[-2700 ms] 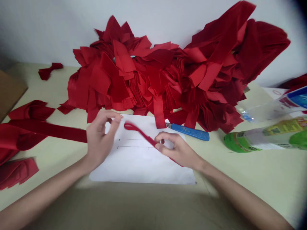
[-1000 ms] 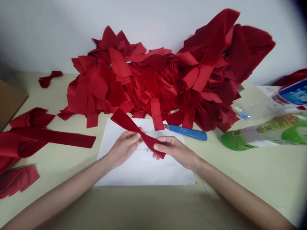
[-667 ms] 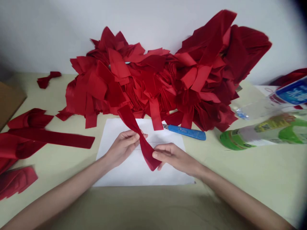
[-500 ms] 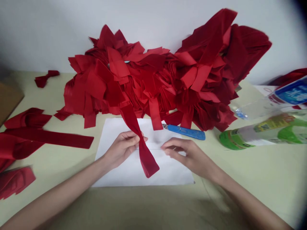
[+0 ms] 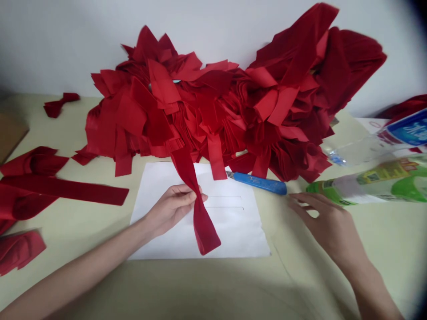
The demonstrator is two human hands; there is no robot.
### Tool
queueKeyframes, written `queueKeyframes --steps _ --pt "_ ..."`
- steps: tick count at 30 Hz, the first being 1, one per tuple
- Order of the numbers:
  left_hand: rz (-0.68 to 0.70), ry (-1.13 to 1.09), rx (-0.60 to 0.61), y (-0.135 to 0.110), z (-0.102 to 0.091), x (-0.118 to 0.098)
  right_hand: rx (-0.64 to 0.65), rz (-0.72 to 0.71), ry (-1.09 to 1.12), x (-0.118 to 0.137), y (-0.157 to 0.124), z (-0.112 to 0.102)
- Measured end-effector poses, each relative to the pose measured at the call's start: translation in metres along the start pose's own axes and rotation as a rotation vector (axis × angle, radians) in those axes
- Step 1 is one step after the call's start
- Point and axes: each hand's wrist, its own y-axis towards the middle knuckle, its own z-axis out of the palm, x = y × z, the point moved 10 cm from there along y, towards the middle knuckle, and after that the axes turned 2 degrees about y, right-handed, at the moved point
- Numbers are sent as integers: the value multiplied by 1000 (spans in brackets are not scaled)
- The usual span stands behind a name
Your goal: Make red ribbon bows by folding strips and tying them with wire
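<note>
My left hand (image 5: pixel 176 206) pinches a red velvet ribbon strip (image 5: pixel 207 226) at its gathered middle. The strip's lower end is a folded loop, and its upper end runs toward the pile of red strips (image 5: pixel 207 111). Beneath it lies a white sheet of paper (image 5: pixel 160 244) with ruled lines. My right hand (image 5: pixel 320 218) is off the paper to the right, fingers curved and a little apart, with nothing visible in them. It is nearest to the blue utility knife (image 5: pixel 260 183) and the green-labelled bottle (image 5: pixel 373 180).
Loose red ribbons (image 5: pixel 73 189) lie at the left, and a small red bow (image 5: pixel 60 105) rests behind them. A cardboard box (image 5: pixel 11 135) stands at the left edge. Another clear bottle with a blue label (image 5: pixel 408 129) lies at the right, near the wall.
My right hand has left the ribbon's side and swung right, over the table near the green bottle. My left hand still pinches the ribbon in nearly the same place.
</note>
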Motion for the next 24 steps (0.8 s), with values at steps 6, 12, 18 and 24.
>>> queueKeyframes --steps 6,12,18,24 --pt "1 -54 80 1 6 2 -53 -233 -8 26 -2 15" --pt "-22 40 157 0 13 5 22 -262 189 38 -2 17" --pt "-57 62 198 -2 19 12 248 -180 422 75 -5 29" --pt "-69 71 154 -3 19 14 420 -384 542 158 2 24"
